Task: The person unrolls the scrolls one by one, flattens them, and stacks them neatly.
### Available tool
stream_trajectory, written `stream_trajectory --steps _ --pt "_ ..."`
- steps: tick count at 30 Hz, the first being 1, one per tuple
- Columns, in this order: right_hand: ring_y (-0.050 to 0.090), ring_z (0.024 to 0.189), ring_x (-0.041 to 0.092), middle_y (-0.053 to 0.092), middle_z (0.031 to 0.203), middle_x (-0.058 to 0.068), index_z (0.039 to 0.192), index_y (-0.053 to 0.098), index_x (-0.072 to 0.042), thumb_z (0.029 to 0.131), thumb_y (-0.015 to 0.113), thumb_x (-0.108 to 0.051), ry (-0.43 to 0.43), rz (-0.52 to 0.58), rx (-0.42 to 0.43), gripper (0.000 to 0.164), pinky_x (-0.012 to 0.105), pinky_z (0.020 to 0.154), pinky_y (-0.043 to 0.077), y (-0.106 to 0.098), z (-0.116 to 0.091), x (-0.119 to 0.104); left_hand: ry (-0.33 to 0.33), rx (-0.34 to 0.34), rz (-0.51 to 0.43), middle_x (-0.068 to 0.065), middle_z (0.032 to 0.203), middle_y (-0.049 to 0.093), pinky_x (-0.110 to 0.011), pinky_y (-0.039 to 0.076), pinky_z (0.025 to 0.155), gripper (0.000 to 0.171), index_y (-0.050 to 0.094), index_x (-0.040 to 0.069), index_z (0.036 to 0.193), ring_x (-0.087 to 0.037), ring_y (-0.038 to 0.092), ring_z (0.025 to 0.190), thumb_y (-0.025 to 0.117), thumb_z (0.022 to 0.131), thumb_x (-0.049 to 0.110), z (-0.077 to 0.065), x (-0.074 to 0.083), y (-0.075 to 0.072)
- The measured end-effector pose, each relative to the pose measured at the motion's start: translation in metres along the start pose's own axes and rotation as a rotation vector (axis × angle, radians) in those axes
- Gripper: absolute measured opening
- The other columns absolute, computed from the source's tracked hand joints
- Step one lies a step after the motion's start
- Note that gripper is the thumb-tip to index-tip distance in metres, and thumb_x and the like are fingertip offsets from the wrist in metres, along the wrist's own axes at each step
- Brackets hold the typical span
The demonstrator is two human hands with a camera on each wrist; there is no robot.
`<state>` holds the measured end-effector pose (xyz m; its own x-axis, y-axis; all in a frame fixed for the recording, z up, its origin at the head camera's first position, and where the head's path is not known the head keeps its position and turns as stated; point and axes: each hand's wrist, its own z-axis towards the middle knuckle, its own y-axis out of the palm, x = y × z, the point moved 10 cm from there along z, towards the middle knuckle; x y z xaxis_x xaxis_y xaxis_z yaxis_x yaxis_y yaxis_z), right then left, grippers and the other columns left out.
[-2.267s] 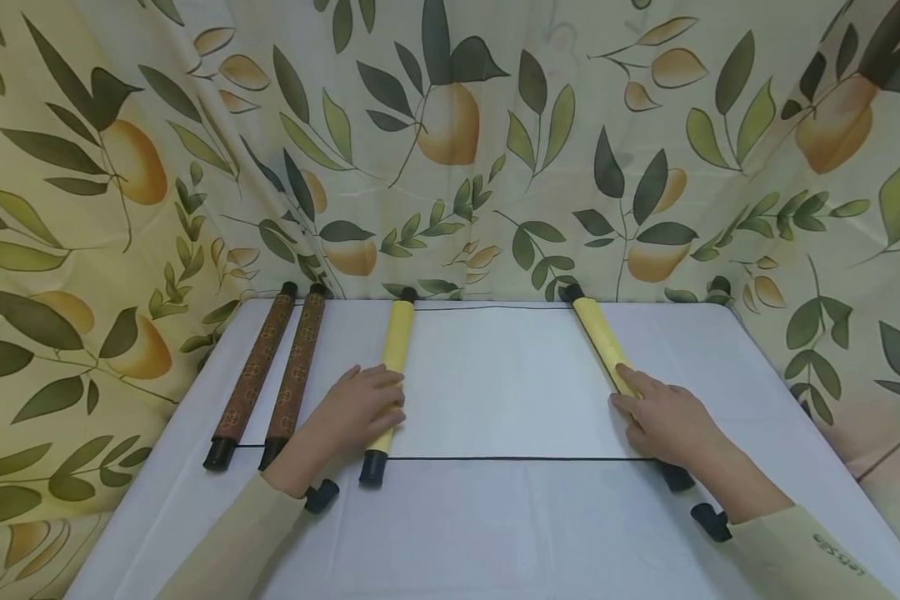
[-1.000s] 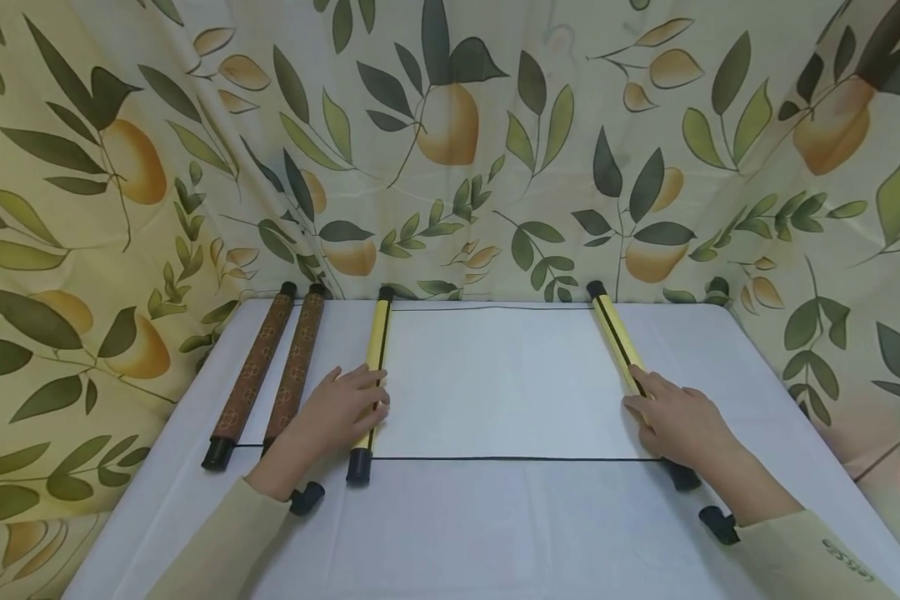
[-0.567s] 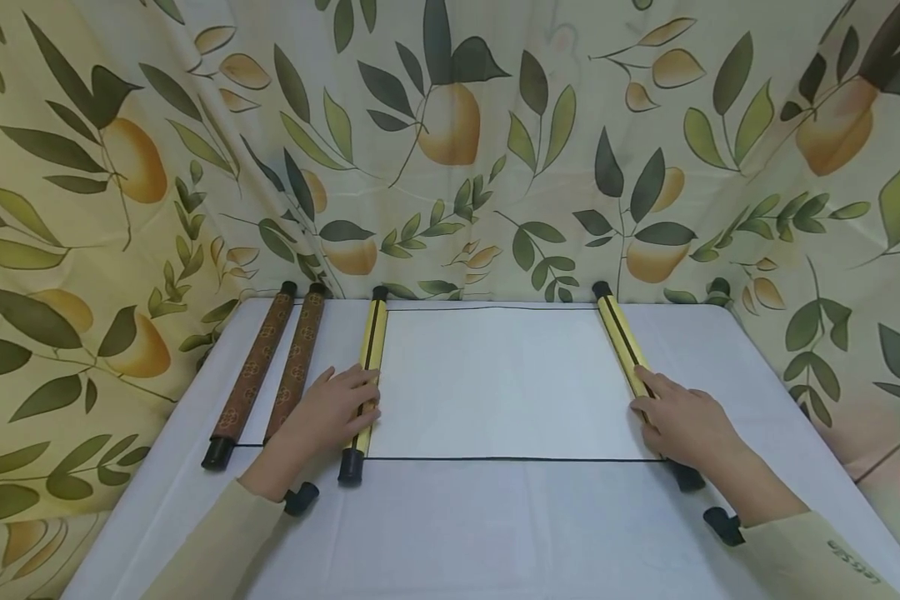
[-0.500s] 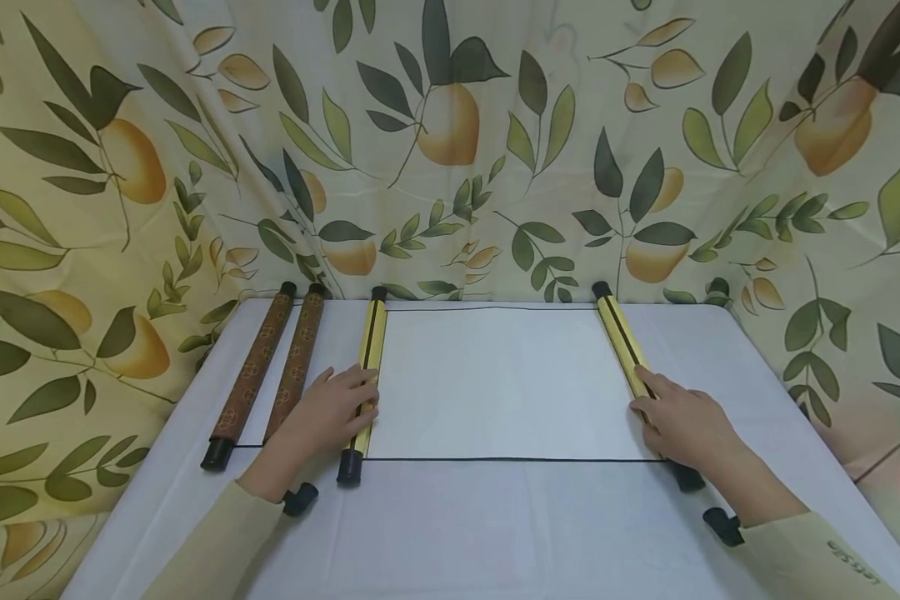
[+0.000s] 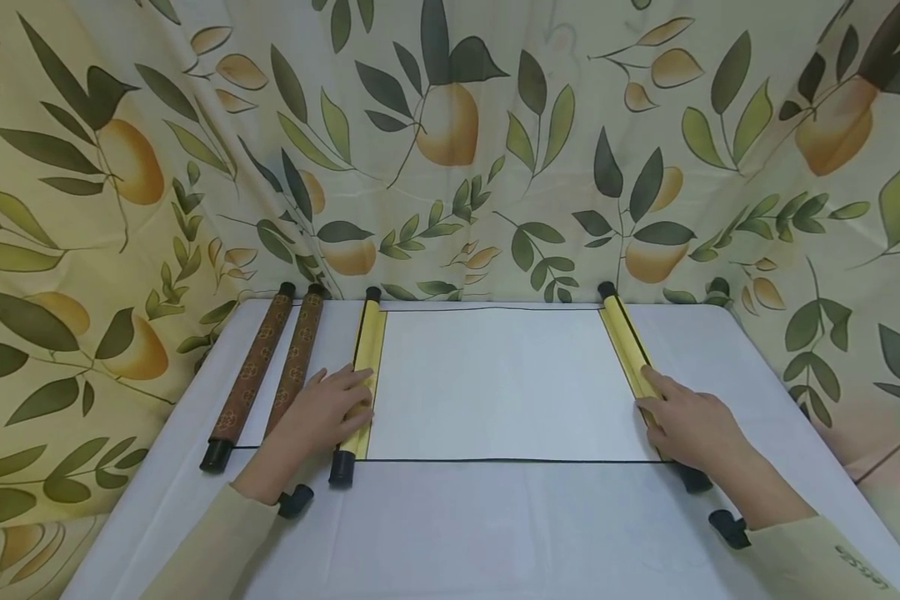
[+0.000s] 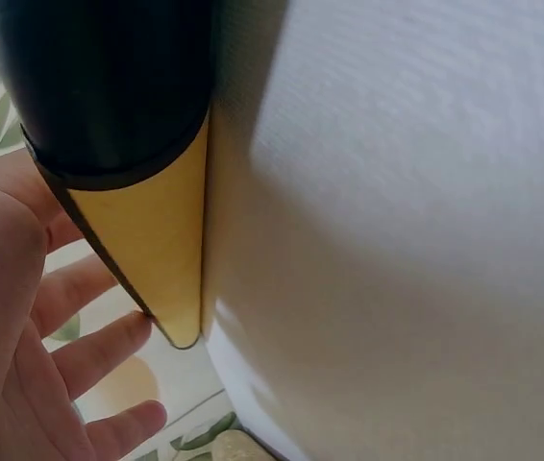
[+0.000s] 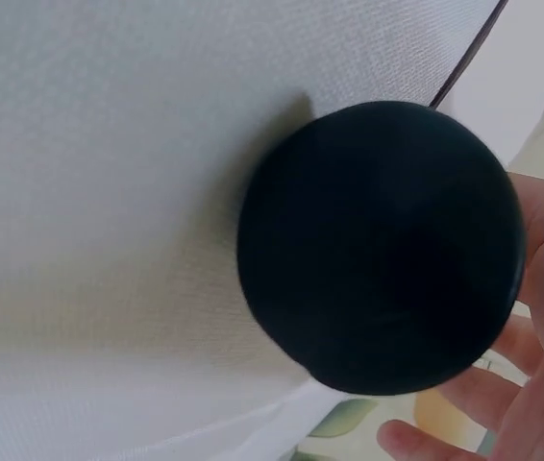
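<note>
A white scroll point(image 5: 495, 383) with yellow ends lies partly unrolled on a white-covered table. My left hand point(image 5: 318, 412) rests over its left roll point(image 5: 362, 342), fingers fairly straight across the yellow. In the left wrist view those fingers spread beside the roll, behind its black end cap point(image 6: 109, 86). Over the right roll point(image 5: 626, 333) lies my right hand point(image 5: 690, 425), index finger and thumb on the yellow. The right wrist view is filled largely by the round black end cap point(image 7: 378, 250), with loosely spread fingers partly hidden behind it.
Left of the scroll, two brown patterned rolls point(image 5: 251, 375) with black ends lie side by side, a white strip between them. The white tablecloth point(image 5: 480, 533) extends in front. A curtain point(image 5: 450, 208) printed with fruit and leaves hangs behind the table's far edge.
The two yellow rolls have moved apart, the left one leftward and the right one rightward, under my hands. More white sheet shows between them, and flat yellow bands now show at both inner sides.
</note>
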<state>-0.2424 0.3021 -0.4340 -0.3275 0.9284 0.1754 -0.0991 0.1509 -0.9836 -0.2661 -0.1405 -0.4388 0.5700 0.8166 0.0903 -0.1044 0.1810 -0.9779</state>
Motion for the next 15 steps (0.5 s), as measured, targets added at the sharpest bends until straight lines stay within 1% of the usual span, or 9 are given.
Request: stream_trajectory --steps 3,7,9,11,15 --pt "0.046 0.115 0.041 0.036 0.137 0.024 0.115 0.064 -0.009 0.077 0.069 -0.021 0.005 0.002 0.001 0.04 0.057 0.075 0.044 0.0001 -0.0012 0.0016 -0.01 -0.013 0.017 -0.002 0.136 0.047 -0.059 0.028 0.099 0.011 0.063 0.025 0.093 -0.03 0.036 0.129 0.055 0.089 0.032 -0.0009 -0.0037 0.0006" --pt "0.046 0.114 0.043 0.035 0.137 0.026 0.116 0.063 -0.009 0.075 0.069 -0.022 0.018 0.01 -0.008 0.043 0.057 0.075 0.044 0.0011 -0.0026 0.0046 -0.028 -0.016 0.015 -0.003 0.137 0.046 -0.059 0.028 0.099 0.016 0.067 0.025 0.098 -0.029 0.037 0.129 0.054 0.09 0.029 -0.003 -0.0072 -0.0011" --pt "0.046 0.113 0.044 0.034 0.138 0.027 0.116 0.063 -0.009 0.075 0.069 -0.022 0.02 0.011 -0.007 0.043 0.057 0.074 0.045 0.0015 -0.0033 0.006 -0.033 -0.018 0.012 -0.003 0.138 0.045 -0.059 0.028 0.099 0.017 0.068 0.026 0.098 -0.028 0.037 0.129 0.053 0.091 0.029 -0.0036 -0.0078 -0.002" --pt "0.047 0.112 0.044 0.034 0.138 0.027 0.115 0.064 -0.008 0.076 0.068 -0.022 0.016 0.004 -0.002 0.042 0.056 0.073 0.045 0.0016 -0.0036 0.0066 -0.034 -0.022 0.019 -0.002 0.139 0.044 -0.059 0.028 0.099 0.016 0.068 0.027 0.095 -0.028 0.036 0.129 0.052 0.091 0.03 -0.0042 -0.0077 -0.0022" --pt "0.047 0.113 0.041 0.036 0.137 0.025 0.113 0.065 -0.009 0.076 0.067 -0.022 0.009 -0.002 0.004 0.04 0.056 0.072 0.045 0.0015 -0.0034 0.0066 -0.032 -0.02 0.007 -0.004 0.138 0.045 -0.06 0.028 0.098 0.012 0.066 0.027 0.09 -0.031 0.037 0.129 0.056 0.09 0.032 -0.0056 -0.0059 -0.0045"
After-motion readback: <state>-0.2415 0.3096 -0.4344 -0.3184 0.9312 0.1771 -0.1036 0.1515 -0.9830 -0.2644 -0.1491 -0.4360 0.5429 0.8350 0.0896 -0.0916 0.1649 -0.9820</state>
